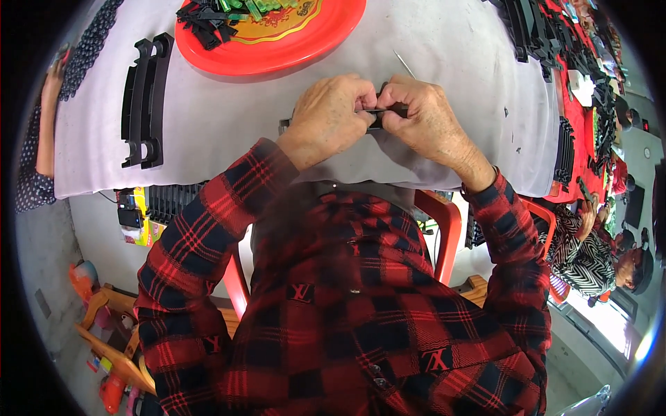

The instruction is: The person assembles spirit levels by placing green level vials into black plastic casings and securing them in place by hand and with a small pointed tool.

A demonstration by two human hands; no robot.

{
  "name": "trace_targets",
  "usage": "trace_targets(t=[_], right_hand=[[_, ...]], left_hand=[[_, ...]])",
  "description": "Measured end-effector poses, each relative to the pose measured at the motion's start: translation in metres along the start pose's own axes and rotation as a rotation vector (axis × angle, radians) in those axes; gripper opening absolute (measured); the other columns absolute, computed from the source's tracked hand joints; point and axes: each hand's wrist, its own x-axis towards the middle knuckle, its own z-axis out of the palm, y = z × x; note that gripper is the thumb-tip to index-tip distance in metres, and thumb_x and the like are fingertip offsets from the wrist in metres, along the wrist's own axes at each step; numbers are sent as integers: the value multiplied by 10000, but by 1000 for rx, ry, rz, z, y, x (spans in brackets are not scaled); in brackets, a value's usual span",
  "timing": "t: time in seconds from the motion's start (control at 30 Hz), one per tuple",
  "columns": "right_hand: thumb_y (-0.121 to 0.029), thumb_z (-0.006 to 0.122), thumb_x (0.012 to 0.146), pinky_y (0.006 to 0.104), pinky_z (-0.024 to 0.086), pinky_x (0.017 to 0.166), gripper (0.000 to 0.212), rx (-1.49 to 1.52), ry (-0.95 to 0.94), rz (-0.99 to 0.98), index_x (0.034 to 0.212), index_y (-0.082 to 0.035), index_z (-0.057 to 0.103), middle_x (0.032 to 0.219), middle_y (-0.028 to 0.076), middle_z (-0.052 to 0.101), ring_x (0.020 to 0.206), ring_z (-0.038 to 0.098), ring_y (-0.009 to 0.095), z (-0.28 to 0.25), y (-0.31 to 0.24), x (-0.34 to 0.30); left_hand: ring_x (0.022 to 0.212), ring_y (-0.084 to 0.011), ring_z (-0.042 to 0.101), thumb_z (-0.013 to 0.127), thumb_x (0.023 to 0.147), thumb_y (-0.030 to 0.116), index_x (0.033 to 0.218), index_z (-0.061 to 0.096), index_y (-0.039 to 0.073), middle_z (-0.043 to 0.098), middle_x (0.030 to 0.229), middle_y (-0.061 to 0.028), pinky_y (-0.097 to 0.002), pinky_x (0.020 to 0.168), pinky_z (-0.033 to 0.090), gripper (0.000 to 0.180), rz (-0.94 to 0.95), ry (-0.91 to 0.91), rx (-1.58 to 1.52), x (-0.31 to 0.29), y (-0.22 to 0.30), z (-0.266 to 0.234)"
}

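a pale cloth (229,139) covers the table, lightly creased. on it, beyond the hands, is a red plate (333,45) heaped with green pieces (253,8) and black pieces (206,26). long black strips (149,104) lie side by side at the left; a thin metal pick (404,64) lies just past the right hand (430,118). at the far right, more black parts (534,31) are piled, and a co-worker (590,256) in a patterned top sits; another person's arm (48,125) reaches in at the left edge. a red chair (449,225) shows below the table.

the black part (377,125) is at the near side of the table, between the hands, dark and narrow, mostly hidden by the fingers. left hand (329,118) and right are close together, both pinched on it.

the plaid shirt (298,333) bears red letter-like patches; the yellow pack (142,218) under the table has print too small to read.
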Motion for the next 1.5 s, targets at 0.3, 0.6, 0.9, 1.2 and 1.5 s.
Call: trace_targets(t=[0.3,0.6,0.9,1.2,1.5], right_hand=[[22,616,742,410,507,661,139,-19,3,18,872,11,666,835,154,637,748,642,357,1,-5,0],[-1,622,759,392,504,659,129,17,-20,54,881,4,664,825,132,628,725,630,317,-3,-3,-3],[-12,630,756,383,514,668,135,26,-11,62,887,-2,665,833,128,636,730,639,311,-1,-1,-3],[-3,630,752,388,513,671,140,10,-8,42,888,0,659,838,137,637,740,640,321,-1,1,-1],[9,619,760,399,513,670,133,20,-16,38,888,11,655,848,148,641,749,638,350,-1,-1,-1]], left_hand=[[705,-225,599,720,752,54,871,657,-1,633,763,-103,-369,660,485,145,-7,9,39,0,0,0],[688,-216,593,711,761,70,886,664,1,630,743,-92,-367,650,477,150,-33,-4,-5,1,1,1],[694,-212,602,716,774,93,896,673,4,640,752,-90,-366,653,478,156,-60,-25,-6,0,1,0],[725,-250,630,725,772,92,896,674,6,661,782,-103,-381,673,490,160,-36,2,-1,1,-1,2],[758,-285,628,743,767,101,872,657,17,651,812,-111,-398,692,489,159,-19,41,76,0,1,5]])
